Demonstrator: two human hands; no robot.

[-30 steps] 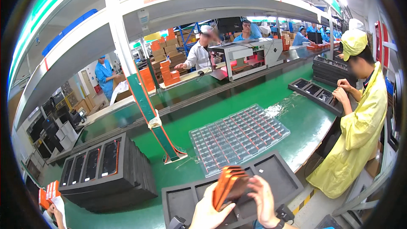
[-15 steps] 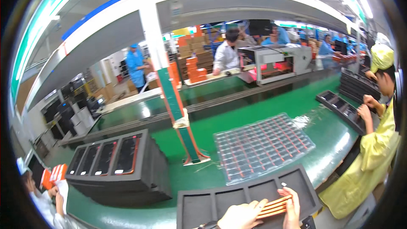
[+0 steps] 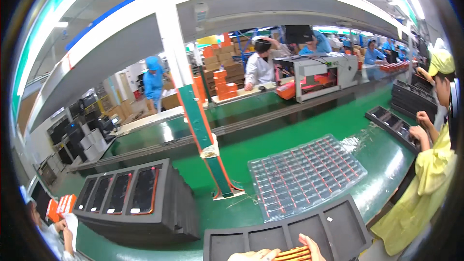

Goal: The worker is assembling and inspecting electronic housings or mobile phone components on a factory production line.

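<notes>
At the lower edge, a stack of several thin, orange-edged slabs point(image 3: 293, 253), which look like phones, is held between my two hands. My left hand point(image 3: 255, 255) grips the stack from its left end, fingers closed against it. My right hand point(image 3: 312, 248) wraps round the right end, with the thumb or a finger pointing up. Under and beyond them lies a black foam tray point(image 3: 308, 231) with several rectangular pockets. A small white piece point(image 3: 329, 219) rests in its right-hand pocket. The lower parts of both hands are cut off by the frame.
Left stands a stack of black foam trays point(image 3: 176, 203), the top one holding orange-edged phones point(image 3: 145, 191). A clear plastic blister tray point(image 3: 307, 176) lies ahead, beside a green post point(image 3: 217, 169). At right, a person in yellow point(image 3: 415, 198) handles another foam tray point(image 3: 394, 128). A conveyor point(image 3: 241, 116) runs behind.
Both hands and the held stack have shifted down toward the lower edge. The small white piece, seen near my right fingers before, now shows plainly in the pocket. The view has moved slightly.
</notes>
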